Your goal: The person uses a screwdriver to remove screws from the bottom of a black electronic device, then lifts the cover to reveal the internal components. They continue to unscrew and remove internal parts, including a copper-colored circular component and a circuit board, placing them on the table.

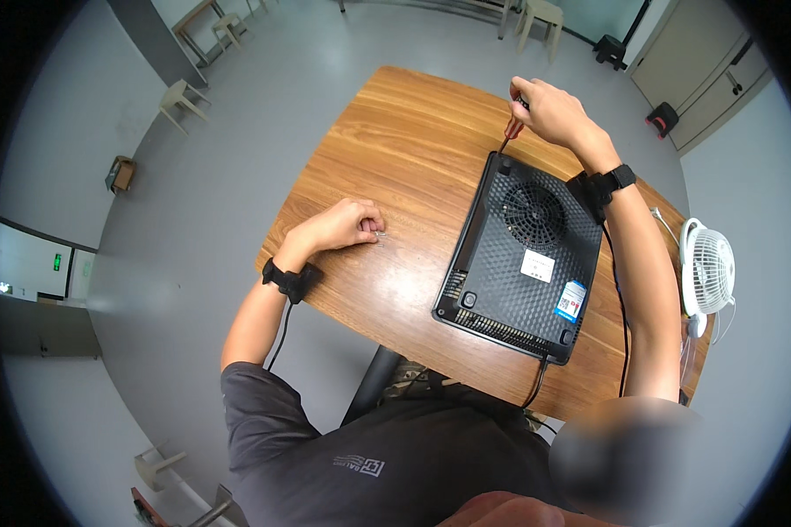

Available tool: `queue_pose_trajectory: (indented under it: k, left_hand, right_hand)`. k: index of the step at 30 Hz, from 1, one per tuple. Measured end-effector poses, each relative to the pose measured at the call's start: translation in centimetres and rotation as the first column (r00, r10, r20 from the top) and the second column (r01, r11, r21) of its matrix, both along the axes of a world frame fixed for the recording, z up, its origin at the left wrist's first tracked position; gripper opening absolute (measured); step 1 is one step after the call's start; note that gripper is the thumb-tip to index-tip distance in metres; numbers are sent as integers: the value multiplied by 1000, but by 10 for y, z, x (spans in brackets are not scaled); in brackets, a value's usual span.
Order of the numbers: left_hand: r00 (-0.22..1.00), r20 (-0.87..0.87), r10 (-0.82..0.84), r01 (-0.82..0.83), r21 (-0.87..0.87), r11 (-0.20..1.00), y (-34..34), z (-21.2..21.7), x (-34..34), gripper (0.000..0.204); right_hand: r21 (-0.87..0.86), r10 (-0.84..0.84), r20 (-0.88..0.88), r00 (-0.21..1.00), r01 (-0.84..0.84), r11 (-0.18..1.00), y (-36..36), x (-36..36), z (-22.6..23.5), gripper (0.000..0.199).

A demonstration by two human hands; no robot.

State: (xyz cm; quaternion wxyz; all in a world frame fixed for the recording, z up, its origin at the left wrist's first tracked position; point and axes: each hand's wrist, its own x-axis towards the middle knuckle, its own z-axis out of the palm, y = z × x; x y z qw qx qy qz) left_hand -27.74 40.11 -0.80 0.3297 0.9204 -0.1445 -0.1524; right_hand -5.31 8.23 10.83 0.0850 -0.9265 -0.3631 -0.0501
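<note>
A black flat appliance (523,255) lies upside down on the wooden table (395,149), its vented underside and round fan grille facing up. My right hand (549,110) grips a red-handled screwdriver (511,132) whose tip meets the appliance's far left corner. My left hand (347,224) rests on the table to the left of the appliance, fingers curled over small metal bits (380,235) that look like screws. A black band sits on each wrist.
A small white desk fan (710,268) stands at the table's right edge. The appliance's black cord (536,382) hangs off the near edge. Stools (183,97) and a bench stand on the grey floor beyond; cabinets line the far right wall.
</note>
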Motion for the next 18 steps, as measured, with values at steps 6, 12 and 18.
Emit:
queue_pose_trajectory:
  k: [6, 12, 18]
  left_hand:
    - [999, 27, 23, -23, -6, 1000, 4, -11, 0, 14]
    - [999, 36, 8, -8, -17, 1000, 6, -8, 1, 18]
    - [995, 4, 102, -102, -35, 994, 7, 1, 1, 19]
  right_hand:
    - [-38, 24, -55, 998, -26, 999, -2, -2, 3, 26]
    - [-41, 70, -90, 993, -74, 996, 13, -2, 2, 26]
    - [22, 10, 63, 998, -12, 1000, 26, -4, -5, 29]
